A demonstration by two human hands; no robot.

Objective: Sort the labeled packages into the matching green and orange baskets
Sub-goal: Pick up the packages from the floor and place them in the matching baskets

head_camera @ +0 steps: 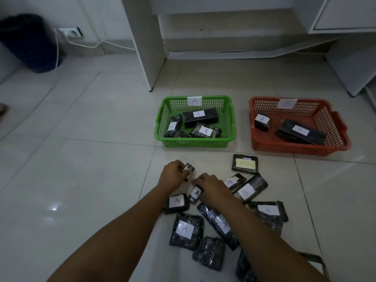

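Observation:
A green basket (231,121) labeled A holds three black packages marked A. To its right an orange basket (333,119) labeled B holds two packages marked B. Several black wrapped packages lie in a loose pile (223,224) on the floor in front of the baskets, some marked A, some B. My left hand (173,175) is closed around a small package (188,168) lifted at the pile's far left. My right hand (211,187) grips a small package marked A (195,193) that rests on the floor.
White cabinet legs (150,58) stand behind the baskets. A dark bin (30,41), a wall socket and a white cable sit at the far left. A package with a yellow label (245,164) lies just before the orange basket.

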